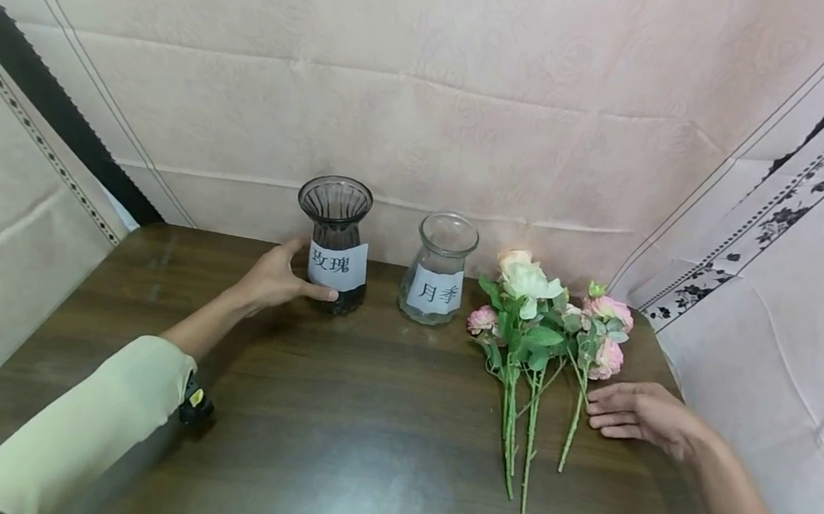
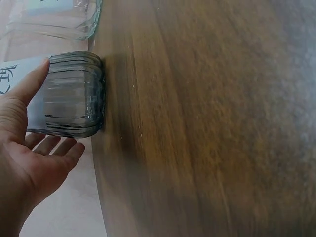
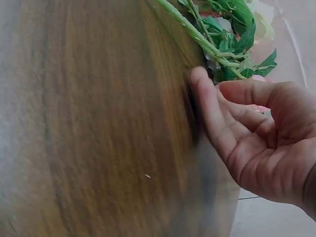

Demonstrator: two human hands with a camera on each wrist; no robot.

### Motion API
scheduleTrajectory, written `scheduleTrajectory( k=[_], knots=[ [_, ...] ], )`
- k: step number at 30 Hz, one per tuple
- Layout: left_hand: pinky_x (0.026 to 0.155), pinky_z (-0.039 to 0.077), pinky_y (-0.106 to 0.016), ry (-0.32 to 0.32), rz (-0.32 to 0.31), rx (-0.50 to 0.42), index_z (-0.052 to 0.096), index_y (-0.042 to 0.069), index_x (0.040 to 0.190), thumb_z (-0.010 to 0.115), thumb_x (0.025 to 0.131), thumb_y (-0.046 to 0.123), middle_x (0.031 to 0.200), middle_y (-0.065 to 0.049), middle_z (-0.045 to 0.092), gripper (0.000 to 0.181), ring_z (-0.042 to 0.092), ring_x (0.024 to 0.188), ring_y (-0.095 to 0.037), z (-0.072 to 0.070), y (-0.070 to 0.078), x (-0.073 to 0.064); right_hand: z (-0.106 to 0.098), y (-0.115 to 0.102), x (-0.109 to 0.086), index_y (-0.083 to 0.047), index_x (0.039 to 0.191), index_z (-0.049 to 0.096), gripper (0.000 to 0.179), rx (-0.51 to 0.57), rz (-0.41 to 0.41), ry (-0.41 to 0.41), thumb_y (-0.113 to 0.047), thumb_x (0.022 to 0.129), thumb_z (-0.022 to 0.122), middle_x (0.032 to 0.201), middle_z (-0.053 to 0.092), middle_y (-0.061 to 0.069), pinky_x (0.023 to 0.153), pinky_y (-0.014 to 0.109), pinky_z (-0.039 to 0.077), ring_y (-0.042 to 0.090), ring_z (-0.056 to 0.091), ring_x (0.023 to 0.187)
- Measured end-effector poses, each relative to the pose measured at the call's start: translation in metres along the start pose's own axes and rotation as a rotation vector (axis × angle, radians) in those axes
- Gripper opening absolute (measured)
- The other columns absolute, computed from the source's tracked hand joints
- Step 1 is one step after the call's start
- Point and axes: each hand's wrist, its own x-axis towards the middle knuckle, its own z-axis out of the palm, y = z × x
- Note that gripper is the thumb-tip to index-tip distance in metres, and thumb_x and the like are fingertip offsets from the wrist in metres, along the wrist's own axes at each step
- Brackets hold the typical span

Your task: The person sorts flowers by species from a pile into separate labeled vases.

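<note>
A smoky dark glass vase with a fluted neck stands near the table's back edge, a white paper label with Chinese characters on its front. My left hand holds it from the left, thumb across the front at the label's lower edge and fingers behind. In the left wrist view, the vase's ribbed base shows beyond the thumb. My right hand has its fingers nearly straight, fingertips right at the stem of a pink flower sprig. Thumb and forefinger come close together beside the green stems in the right wrist view.
Right of the dark vase stands a clear glass vase, also labelled. White-and-pink flowers lie on the brown wooden table, their long stems pointing toward me. Pale cloth hangs behind the table and at both sides.
</note>
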Motion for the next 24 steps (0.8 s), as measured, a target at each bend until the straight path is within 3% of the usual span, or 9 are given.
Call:
scheduleTrajectory(
  k=[7, 14, 19, 24],
  knots=[
    [0.133, 0.04, -0.065, -0.013, 0.004, -0.077, 0.031, 0.005, 0.176, 0.102, 0.086, 0.028, 0.177, -0.021, 0.046, 0.117, 0.043, 0.165, -0.045, 0.0, 0.0, -0.001, 0.005, 0.006, 0.008, -0.004, 0.142, 0.069, 0.029, 0.139, -0.076, -0.11, -0.003, 0.116, 0.056, 0.125, 0.084, -0.004, 0.101, 0.035, 0.067, 0.016, 0.083, 0.114],
    [0.133, 0.039, -0.065, -0.007, 0.021, -0.125, 0.031, 0.01, 0.177, 0.103, 0.084, 0.031, 0.175, -0.019, 0.048, 0.119, 0.044, 0.164, -0.043, 0.005, 0.002, -0.001, 0.012, 0.01, 0.013, -0.008, 0.141, 0.072, 0.036, 0.343, -0.176, -0.249, 0.004, 0.116, 0.048, 0.135, 0.082, 0.006, 0.111, 0.037, 0.063, 0.021, 0.08, 0.125],
    [0.134, 0.038, -0.065, 0.019, 0.04, -0.129, 0.033, 0.012, 0.176, 0.105, 0.082, 0.041, 0.172, -0.017, 0.05, 0.122, 0.045, 0.162, -0.041, 0.007, 0.0, 0.001, 0.016, 0.013, 0.013, -0.01, 0.14, 0.073, 0.041, 0.413, -0.201, -0.265, 0.008, 0.116, 0.045, 0.135, 0.08, 0.008, 0.112, 0.039, 0.062, 0.023, 0.08, 0.126],
    [0.134, 0.037, -0.065, 0.033, 0.056, -0.149, 0.032, 0.015, 0.178, 0.104, 0.083, 0.04, 0.174, -0.016, 0.049, 0.121, 0.044, 0.163, -0.041, 0.009, 0.001, 0.003, 0.019, 0.015, 0.014, -0.01, 0.139, 0.073, 0.043, 0.462, -0.235, -0.247, 0.01, 0.115, 0.044, 0.138, 0.08, 0.008, 0.112, 0.039, 0.062, 0.023, 0.08, 0.127]
  ],
)
